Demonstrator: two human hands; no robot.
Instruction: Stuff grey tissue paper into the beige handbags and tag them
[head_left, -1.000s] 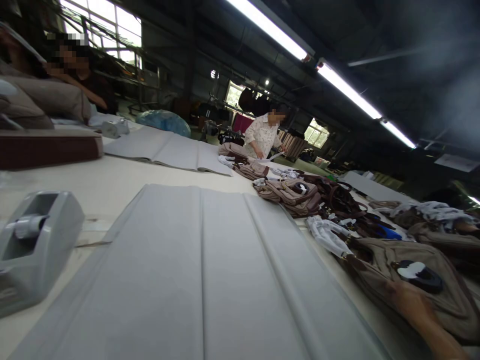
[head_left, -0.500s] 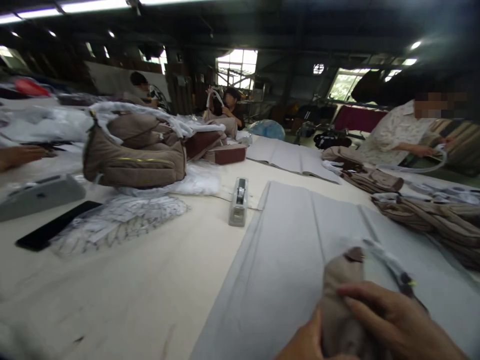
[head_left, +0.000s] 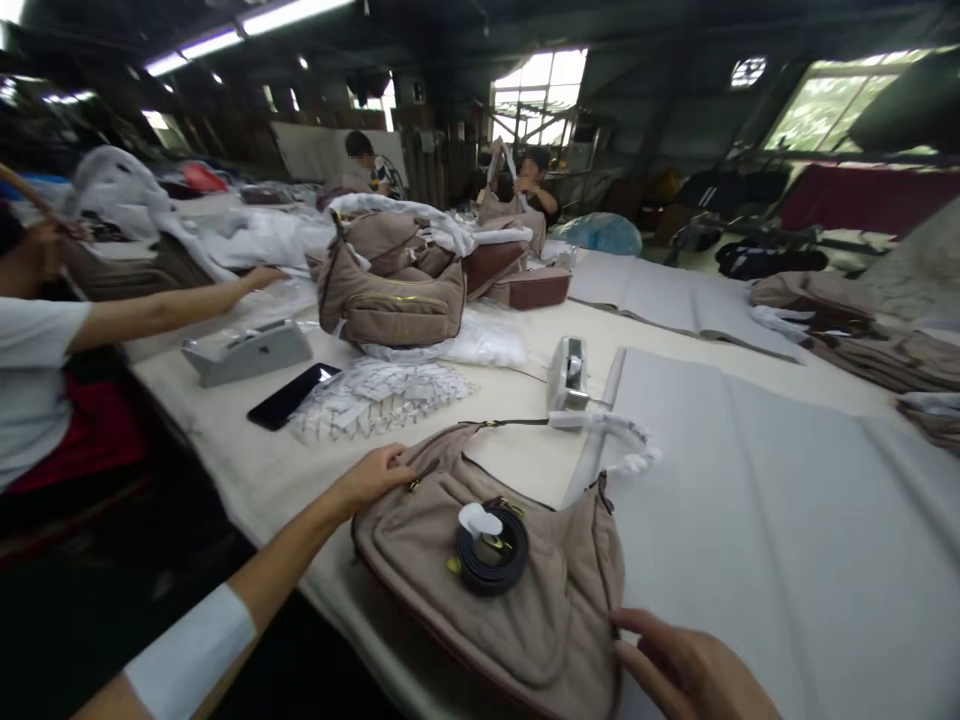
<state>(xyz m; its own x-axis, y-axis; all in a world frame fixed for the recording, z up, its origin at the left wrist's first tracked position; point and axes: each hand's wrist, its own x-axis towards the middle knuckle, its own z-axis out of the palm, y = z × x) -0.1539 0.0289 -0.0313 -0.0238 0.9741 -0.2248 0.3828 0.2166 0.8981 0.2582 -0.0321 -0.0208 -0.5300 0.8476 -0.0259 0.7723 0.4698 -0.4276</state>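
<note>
A taupe handbag (head_left: 420, 560) lies tilted at the near table edge, front side up. On its front rests a rolled dark strap (head_left: 491, 570) with a white tag (head_left: 480, 520). The handle (head_left: 607, 435) is partly wrapped in white padding and stretches away from me. My left hand (head_left: 375, 480) grips the bag's upper left corner, fingers closed over the edge. With bent fingers, my right hand (head_left: 682, 660) holds the bag's right side near the bottom.
Grey sheets (head_left: 712, 480) lie on the right. Beyond the bag are a tape dispenser (head_left: 568, 375), a pile of tags (head_left: 382, 395), a phone (head_left: 292, 395), a grey dispenser (head_left: 247, 350) and another taupe handbag (head_left: 394, 300). A co-worker's arm (head_left: 165, 308) reaches in from the left.
The view has swung left. The taupe bag, earlier partly seen at lower right, now lies at the near edge with its front and rolled strap showing. My hands have moved apart to its two sides.
</note>
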